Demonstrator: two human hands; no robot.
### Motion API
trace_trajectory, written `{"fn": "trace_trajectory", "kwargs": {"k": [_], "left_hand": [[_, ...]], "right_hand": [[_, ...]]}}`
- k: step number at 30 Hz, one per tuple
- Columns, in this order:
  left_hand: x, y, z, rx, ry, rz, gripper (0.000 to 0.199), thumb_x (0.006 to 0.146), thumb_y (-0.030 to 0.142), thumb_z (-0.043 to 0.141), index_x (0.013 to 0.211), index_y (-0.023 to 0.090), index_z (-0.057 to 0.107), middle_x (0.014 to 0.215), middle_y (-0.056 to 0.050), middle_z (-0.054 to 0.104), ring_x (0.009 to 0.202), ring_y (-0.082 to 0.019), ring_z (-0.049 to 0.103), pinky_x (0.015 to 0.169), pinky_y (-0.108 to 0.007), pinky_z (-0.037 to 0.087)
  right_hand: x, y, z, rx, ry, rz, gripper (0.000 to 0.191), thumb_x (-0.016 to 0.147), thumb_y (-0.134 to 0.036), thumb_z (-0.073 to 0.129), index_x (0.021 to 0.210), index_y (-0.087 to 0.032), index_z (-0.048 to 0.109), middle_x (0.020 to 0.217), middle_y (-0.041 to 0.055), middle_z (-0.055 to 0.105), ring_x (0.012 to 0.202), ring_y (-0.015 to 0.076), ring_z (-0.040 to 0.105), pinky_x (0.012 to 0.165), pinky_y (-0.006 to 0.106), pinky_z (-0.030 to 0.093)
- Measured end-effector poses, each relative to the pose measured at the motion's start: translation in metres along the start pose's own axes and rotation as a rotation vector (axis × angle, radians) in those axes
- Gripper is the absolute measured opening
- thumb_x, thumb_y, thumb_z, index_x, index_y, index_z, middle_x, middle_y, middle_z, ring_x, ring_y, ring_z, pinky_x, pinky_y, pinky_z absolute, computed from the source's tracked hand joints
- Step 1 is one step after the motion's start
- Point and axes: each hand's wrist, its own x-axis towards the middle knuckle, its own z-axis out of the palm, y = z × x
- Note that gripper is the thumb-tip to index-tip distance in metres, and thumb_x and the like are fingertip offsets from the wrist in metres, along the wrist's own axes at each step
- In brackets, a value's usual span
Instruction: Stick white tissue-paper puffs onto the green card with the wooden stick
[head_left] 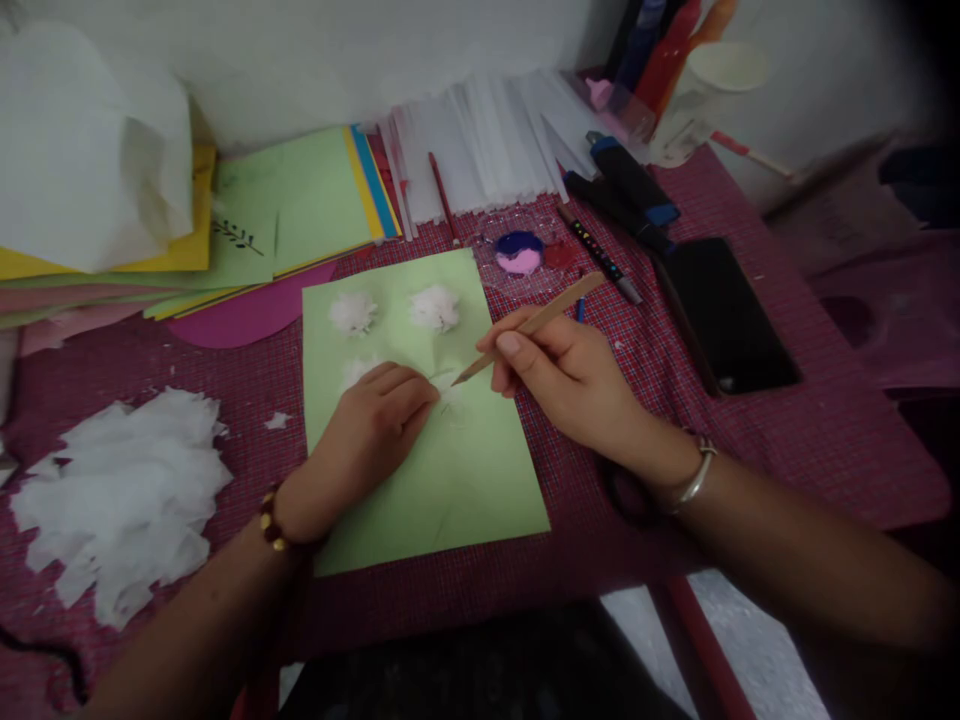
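A light green sheet of paper (420,480) lies on the table, with fluffy white paper tufts (435,307) on its upper half. My right hand (562,370) grips a pointed wooden stick (555,303) between thumb and fingers, its tip down at a small whitish patch (452,400) on the sheet. My left hand (379,425) rests on the sheet, fingers bent and pressed together, fingertips beside the stick's tip. Whatever those fingers pinch is hidden. The left hand partly covers another white tuft (361,372).
A heap of cut white tissue paper (135,490) lies at left. Coloured paper sheets (300,195) and white strips (480,140) are at the back. Right of the sheet are a paint palette (519,255), markers (634,180) and a black phone (727,315). Bottles (664,60) stand behind.
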Motion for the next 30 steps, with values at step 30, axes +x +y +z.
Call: {"fn": "trace_trajectory", "kwargs": {"k": [30], "left_hand": [[-0.0005, 0.0073, -0.0007, 0.040, -0.019, 0.148, 0.020, 0.096, 0.019, 0.050, 0.084, 0.013, 0.064, 0.078, -0.007, 0.065, 0.075, -0.019, 0.058, 0.070, -0.032, 0.051]], "right_hand": [[0.0002, 0.0046, 0.0008, -0.298, -0.163, -0.217, 0.023, 0.099, -0.028, 0.046, 0.087, -0.017, 0.062, 0.069, -0.0017, 0.064, 0.061, 0.0096, 0.058, 0.062, 0.023, 0.043]]}}
